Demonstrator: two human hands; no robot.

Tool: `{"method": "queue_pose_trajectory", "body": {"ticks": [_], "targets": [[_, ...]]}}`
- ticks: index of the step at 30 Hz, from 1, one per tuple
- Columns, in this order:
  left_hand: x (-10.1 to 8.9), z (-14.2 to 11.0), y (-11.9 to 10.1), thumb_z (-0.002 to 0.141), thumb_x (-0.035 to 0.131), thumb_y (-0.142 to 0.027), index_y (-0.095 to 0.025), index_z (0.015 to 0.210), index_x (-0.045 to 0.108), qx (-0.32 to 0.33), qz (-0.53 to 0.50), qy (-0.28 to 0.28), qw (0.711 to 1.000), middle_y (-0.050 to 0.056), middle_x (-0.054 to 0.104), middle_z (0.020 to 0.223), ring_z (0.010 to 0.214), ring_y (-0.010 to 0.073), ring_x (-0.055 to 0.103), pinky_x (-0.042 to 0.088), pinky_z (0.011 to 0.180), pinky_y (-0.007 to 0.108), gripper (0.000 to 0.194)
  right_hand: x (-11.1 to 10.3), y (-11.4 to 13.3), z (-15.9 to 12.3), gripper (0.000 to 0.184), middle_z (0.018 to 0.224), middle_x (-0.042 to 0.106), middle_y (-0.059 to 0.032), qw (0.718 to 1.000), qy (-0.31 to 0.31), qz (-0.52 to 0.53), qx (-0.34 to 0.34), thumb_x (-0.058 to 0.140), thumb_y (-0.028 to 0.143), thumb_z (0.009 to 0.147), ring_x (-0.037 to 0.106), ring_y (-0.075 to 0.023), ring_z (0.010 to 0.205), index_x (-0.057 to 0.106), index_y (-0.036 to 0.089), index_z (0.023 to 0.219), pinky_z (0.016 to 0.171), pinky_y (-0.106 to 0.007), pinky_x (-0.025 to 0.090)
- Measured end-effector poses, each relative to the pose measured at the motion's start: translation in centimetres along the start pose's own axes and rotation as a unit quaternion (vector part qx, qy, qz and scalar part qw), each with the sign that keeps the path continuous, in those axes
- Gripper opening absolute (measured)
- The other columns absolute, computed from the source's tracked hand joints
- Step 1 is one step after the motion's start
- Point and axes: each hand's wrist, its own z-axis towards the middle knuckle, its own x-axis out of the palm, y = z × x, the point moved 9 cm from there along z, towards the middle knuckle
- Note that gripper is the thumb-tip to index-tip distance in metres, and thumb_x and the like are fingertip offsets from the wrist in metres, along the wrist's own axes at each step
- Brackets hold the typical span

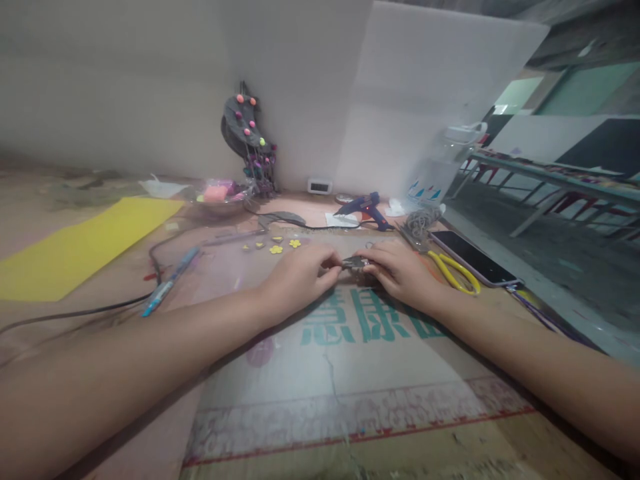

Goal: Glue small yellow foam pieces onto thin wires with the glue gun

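Observation:
My left hand [306,275] and my right hand [403,272] meet over the middle of the table, fingertips pinched. Between them they hold a small dark grey piece [353,263] by its two ends; it is too small and blurred to name. Just beyond my left hand lie yellow flower cut-outs [276,250] and some smaller yellow bits [259,245]. Right of my right hand are scissors with yellow handles [455,273], their blades pointing toward a ball of grey twine [421,221].
A blue glue gun [364,207] rests at the back. Behind stands a grey crescent ornament [239,127] with coloured balls. To the left are a yellow sheet [90,247], a blue pen [170,283] and a black cable [75,311]. A phone [473,257] lies near the right edge.

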Motion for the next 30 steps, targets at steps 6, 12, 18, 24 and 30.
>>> {"method": "queue_pose_trajectory", "body": {"ticks": [6,12,18,24,30], "targets": [[0.15,0.02,0.18,0.084,0.056,-0.023,-0.019,0.085,0.065,-0.003,-0.002,0.003,1.000,0.001,0.070,0.081,0.077,0.0169,0.062,0.043,0.068,0.028,0.010,-0.02,-0.04,-0.05,0.024,0.088,0.066,-0.0091,1.000,-0.004,-0.005,-0.004,0.047,0.024,0.095,0.057,-0.0225,0.083,0.064,0.016,0.111,0.075,-0.036,0.043],[0.13,0.01,0.19,0.084,0.056,-0.023,-0.019,0.084,0.065,-0.001,-0.001,-0.002,1.000,0.001,0.070,0.081,0.077,0.0168,0.062,0.044,0.068,0.028,0.011,-0.15,0.06,-0.03,0.024,0.090,0.067,-0.0093,1.000,-0.009,-0.007,-0.005,0.047,0.023,0.095,0.058,-0.0226,0.084,0.063,0.016,0.111,0.076,-0.036,0.043],[0.18,0.04,0.40,0.084,0.057,-0.023,-0.019,0.083,0.066,-0.009,0.002,0.001,1.000,0.002,0.071,0.082,0.077,0.0171,0.063,0.045,0.067,0.028,0.011,-0.30,0.31,-0.01,0.024,0.089,0.067,-0.0095,1.000,-0.007,-0.018,-0.009,0.046,0.022,0.095,0.058,-0.0224,0.083,0.064,0.016,0.111,0.075,-0.036,0.043],[0.17,0.01,0.41,0.084,0.057,-0.023,-0.019,0.083,0.066,-0.009,0.002,0.002,1.000,0.001,0.070,0.081,0.077,0.0167,0.063,0.044,0.068,0.028,0.011,-0.29,0.29,-0.03,0.024,0.089,0.066,-0.0095,1.000,-0.006,-0.026,-0.009,0.047,0.021,0.095,0.057,-0.0222,0.083,0.064,0.015,0.110,0.075,-0.035,0.043],[0.19,0.04,0.39,0.084,0.056,-0.022,-0.019,0.083,0.066,-0.007,0.003,0.004,1.000,0.001,0.070,0.082,0.077,0.0169,0.063,0.044,0.068,0.028,0.010,-0.51,0.59,-0.04,0.025,0.088,0.065,-0.0088,0.999,-0.009,-0.037,-0.015,0.046,0.022,0.095,0.056,-0.0217,0.082,0.064,0.016,0.110,0.075,-0.035,0.042]]}}
